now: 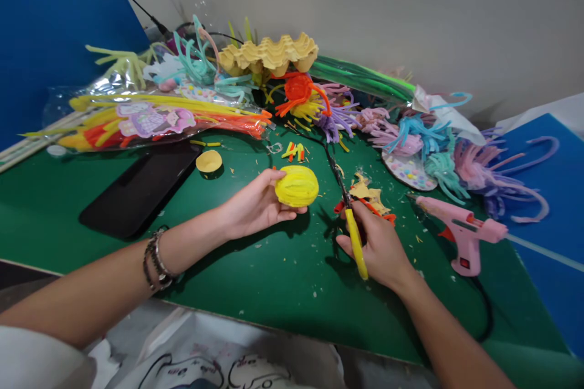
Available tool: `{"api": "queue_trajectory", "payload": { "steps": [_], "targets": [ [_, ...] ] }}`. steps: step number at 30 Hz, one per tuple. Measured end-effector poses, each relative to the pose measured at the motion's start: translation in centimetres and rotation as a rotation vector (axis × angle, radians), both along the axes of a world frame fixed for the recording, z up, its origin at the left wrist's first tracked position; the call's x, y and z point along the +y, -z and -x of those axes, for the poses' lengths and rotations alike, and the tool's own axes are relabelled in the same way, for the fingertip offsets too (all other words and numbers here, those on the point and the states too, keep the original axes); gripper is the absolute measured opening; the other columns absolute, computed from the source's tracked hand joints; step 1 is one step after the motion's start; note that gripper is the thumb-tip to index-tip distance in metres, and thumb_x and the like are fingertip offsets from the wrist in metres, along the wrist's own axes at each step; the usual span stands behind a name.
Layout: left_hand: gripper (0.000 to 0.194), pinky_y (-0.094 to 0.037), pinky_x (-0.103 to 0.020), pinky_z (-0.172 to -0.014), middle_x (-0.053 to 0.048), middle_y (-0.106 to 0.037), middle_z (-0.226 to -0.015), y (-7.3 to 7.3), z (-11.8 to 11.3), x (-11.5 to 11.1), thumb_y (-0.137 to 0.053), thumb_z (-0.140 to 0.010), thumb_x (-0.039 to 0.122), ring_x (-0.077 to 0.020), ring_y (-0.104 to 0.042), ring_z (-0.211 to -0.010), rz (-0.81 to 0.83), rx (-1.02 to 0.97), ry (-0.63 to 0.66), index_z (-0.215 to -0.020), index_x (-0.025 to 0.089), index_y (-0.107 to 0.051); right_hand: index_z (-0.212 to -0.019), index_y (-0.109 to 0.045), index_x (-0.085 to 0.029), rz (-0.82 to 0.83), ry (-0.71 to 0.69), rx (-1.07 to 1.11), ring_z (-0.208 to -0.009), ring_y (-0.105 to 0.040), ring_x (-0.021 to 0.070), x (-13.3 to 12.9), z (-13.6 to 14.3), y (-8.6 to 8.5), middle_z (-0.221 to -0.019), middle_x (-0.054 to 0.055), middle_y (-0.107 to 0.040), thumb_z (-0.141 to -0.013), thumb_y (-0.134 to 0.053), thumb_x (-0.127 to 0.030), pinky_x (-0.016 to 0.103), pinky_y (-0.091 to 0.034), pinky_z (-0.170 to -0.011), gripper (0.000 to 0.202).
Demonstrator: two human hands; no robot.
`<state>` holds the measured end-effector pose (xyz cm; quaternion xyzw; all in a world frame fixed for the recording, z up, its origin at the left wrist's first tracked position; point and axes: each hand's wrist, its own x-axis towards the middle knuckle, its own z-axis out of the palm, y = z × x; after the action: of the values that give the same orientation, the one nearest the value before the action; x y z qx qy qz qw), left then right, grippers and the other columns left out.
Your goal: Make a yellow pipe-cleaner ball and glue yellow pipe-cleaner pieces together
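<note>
A round yellow ball [297, 186], its surface covered in ridged fuzzy strips, is held by my left hand [255, 203] above the green table [274, 267]. My right hand [376, 243] grips scissors [356, 243] with a yellow handle, their dark blades pointing up and away. Between the hands and farther back lie short yellow and orange pieces [294, 151]. Torn tan scraps [371, 194] and orange bits sit just beyond my right hand.
At right lies a pink glue gun [465, 228]; at left, a black phone [143, 188] and a tan round cup [208, 161]. Behind are bagged yellow and orange stems [182, 115], an egg carton [274, 55], green stems [360, 76] and pastel fuzzy figures [422, 134].
</note>
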<state>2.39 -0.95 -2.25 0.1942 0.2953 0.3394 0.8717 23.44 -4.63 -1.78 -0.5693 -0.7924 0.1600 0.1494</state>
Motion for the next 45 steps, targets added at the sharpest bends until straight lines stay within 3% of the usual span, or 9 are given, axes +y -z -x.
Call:
{"api": "queue_trajectory", "payload": {
  "steps": [4,8,12,15,18,24,34,41,45],
  "targets": [
    [0.035,-0.045,-0.019,-0.049,-0.007,-0.062,-0.074,-0.26,-0.07,0.13,-0.024,-0.088,0.028,-0.0112,-0.057,-0.055,0.004,-0.045,-0.047,-0.107,0.012,-0.05,-0.081,-0.046,-0.018,-0.02,-0.014,-0.029,-0.047,-0.043,0.0129,0.01,0.14,-0.27,-0.055,-0.001,-0.049,-0.071,-0.044,-0.056,0.023,-0.031,-0.045,0.04],
    [0.034,-0.044,-0.017,-0.044,-0.006,-0.059,-0.07,-0.54,-0.01,0.0,-0.03,-0.087,0.034,-0.0095,-0.053,-0.051,0.01,-0.076,-0.049,-0.096,0.01,-0.053,-0.079,-0.046,-0.019,-0.047,-0.023,-0.042,-0.045,-0.039,0.0116,-0.02,0.25,-0.35,-0.052,-0.003,-0.044,-0.071,-0.044,-0.055,0.022,-0.028,-0.044,0.037],
    [0.013,-0.041,-0.013,-0.042,-0.002,-0.056,-0.068,-0.55,0.06,-0.36,-0.047,-0.077,0.018,-0.0058,-0.05,-0.049,-0.034,-0.05,-0.066,-0.086,0.011,-0.053,-0.081,-0.048,-0.018,-0.018,-0.021,-0.053,-0.047,-0.042,0.0129,-0.01,0.23,-0.28,-0.053,-0.001,-0.047,-0.071,-0.044,-0.055,0.023,-0.029,-0.045,0.039],
    [0.019,-0.039,-0.012,-0.04,-0.001,-0.056,-0.069,-0.43,0.13,-0.6,-0.058,-0.068,0.016,-0.0052,-0.05,-0.049,-0.097,-0.045,-0.019,-0.085,0.012,-0.053,-0.084,-0.049,-0.018,0.024,-0.017,-0.056,-0.051,-0.047,0.0153,0.01,0.2,-0.25,-0.058,0.001,-0.052,-0.07,-0.045,-0.055,0.024,-0.032,-0.048,0.04],
    [0.027,-0.033,-0.012,-0.035,-0.002,-0.058,-0.07,-0.32,0.2,-0.73,-0.063,-0.065,0.025,-0.0032,-0.044,-0.044,-0.19,-0.059,0.064,-0.085,0.01,-0.054,-0.085,-0.05,-0.017,0.028,-0.018,-0.064,-0.052,-0.048,0.0159,0.0,0.19,-0.25,-0.06,0.002,-0.054,-0.07,-0.045,-0.055,0.025,-0.032,-0.049,0.041],
    [0.041,-0.029,-0.015,-0.032,-0.004,-0.061,-0.071,-0.16,0.28,-0.61,-0.057,-0.069,0.04,-0.0006,-0.034,-0.035,-0.329,-0.046,0.057,-0.095,0.009,-0.054,-0.081,-0.05,-0.018,-0.034,-0.028,-0.093,-0.047,-0.042,0.0126,-0.1,0.33,-0.25,-0.053,-0.002,-0.047,-0.07,-0.047,-0.054,0.022,-0.028,-0.045,0.039],
    [0.036,-0.023,-0.014,-0.03,0.0,-0.06,-0.065,-0.59,0.53,-0.61,-0.055,-0.069,0.047,0.002,-0.029,-0.029,-0.348,-0.108,0.027,-0.081,0.013,-0.052,-0.082,-0.05,-0.018,-0.048,-0.029,-0.12,-0.046,-0.042,0.0125,-0.1,0.39,-0.29,-0.052,-0.002,-0.047,-0.069,-0.046,-0.056,0.021,-0.027,-0.045,0.04],
    [0.06,-0.029,-0.017,-0.038,0.001,-0.052,-0.052,-0.53,0.4,-0.62,-0.03,-0.075,0.066,-0.0014,-0.032,-0.032,-0.263,-0.119,-0.001,-0.079,0.012,-0.054,-0.079,-0.049,-0.018,-0.044,-0.034,-0.1,-0.045,-0.041,0.0119,-0.08,0.38,-0.37,-0.051,-0.003,-0.045,-0.07,-0.046,-0.054,0.021,-0.027,-0.045,0.037],
    [0.066,-0.03,-0.018,-0.041,0.001,-0.05,-0.05,-0.35,0.27,-0.6,-0.022,-0.075,0.069,-0.0025,-0.032,-0.034,-0.252,-0.086,-0.023,-0.076,0.012,-0.056,-0.08,-0.049,-0.019,-0.043,-0.035,-0.109,-0.046,-0.042,0.0132,-0.07,0.36,-0.3,-0.051,-0.002,-0.045,-0.07,-0.045,-0.056,0.022,-0.028,-0.045,0.039]
  ]
}}
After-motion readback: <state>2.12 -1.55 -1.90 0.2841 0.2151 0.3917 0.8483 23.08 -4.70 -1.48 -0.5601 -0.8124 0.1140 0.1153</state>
